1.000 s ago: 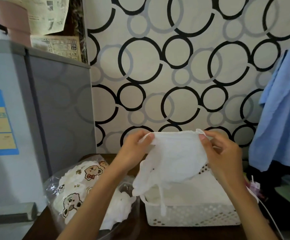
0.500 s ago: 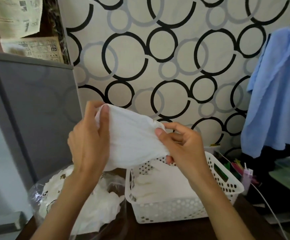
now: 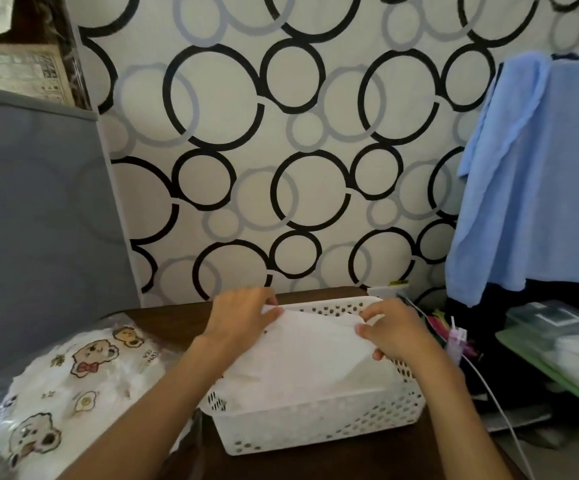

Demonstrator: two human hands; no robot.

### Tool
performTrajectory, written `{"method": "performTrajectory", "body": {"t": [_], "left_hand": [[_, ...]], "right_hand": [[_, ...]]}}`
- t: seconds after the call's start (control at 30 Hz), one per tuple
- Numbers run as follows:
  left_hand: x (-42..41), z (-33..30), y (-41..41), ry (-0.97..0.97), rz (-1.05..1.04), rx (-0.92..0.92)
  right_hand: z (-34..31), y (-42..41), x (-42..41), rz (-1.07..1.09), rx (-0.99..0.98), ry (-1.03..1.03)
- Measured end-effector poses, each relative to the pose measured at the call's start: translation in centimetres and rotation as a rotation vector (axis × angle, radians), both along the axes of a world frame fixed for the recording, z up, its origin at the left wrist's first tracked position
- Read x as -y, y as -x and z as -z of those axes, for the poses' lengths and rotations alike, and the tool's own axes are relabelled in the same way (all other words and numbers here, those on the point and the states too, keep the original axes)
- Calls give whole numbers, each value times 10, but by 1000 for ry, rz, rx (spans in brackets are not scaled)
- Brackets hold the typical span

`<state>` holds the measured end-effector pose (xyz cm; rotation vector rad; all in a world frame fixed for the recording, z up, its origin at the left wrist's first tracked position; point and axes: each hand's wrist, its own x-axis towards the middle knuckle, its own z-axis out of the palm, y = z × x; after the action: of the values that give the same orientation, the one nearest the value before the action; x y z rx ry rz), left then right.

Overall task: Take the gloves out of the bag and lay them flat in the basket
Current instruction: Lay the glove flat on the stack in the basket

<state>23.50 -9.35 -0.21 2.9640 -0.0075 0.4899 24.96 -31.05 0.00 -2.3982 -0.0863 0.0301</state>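
- My left hand (image 3: 243, 315) pinches the far left corner of a white glove (image 3: 301, 355), with my fingers curled on its edge.
- My right hand (image 3: 397, 332) pinches the far right corner of the same glove, fingers curled round it.
- The glove is stretched out between my two hands and lies over the top of the white basket (image 3: 319, 424).
- The near part of the glove sags down inside the basket. I cannot tell what is under it.
- The basket has little holes in its walls and sits on a dark brown table (image 3: 170, 323).
- Just left of the basket is the clear bag (image 3: 63, 386) with bear faces on it. It is full of white stuff.
- Behind the table is a wall (image 3: 281, 150) with black and grey rings.
- A blue cloth (image 3: 537, 174) hangs on the right.
- A grey cabinet (image 3: 38, 209) stands on the left.
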Motion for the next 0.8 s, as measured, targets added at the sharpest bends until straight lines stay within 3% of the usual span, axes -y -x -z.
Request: {"method": "performTrajectory", "body": {"t": [0.3, 0.37, 0.47, 0.53, 0.6, 0.67, 0.8], "left_hand": [[7, 3, -7, -61, 104, 260], [0, -2, 2, -3, 192, 136], [-5, -5, 21, 33, 332, -310], [-6, 1, 27, -57, 325, -539], [-7, 10, 26, -121, 300, -640], [-6, 18, 23, -140, 271, -713], [-4, 29, 18, -181, 249, -796]], "right_hand": [[12, -2, 2, 128, 125, 145], [6, 3, 4, 123, 121, 175], [-6, 7, 7, 114, 221, 231], [-11, 8, 4, 26, 240, 107], [-12, 11, -7, -178, 92, 20], [-4, 11, -17, -316, -83, 156], [19, 0, -21, -315, -278, 413]]}}
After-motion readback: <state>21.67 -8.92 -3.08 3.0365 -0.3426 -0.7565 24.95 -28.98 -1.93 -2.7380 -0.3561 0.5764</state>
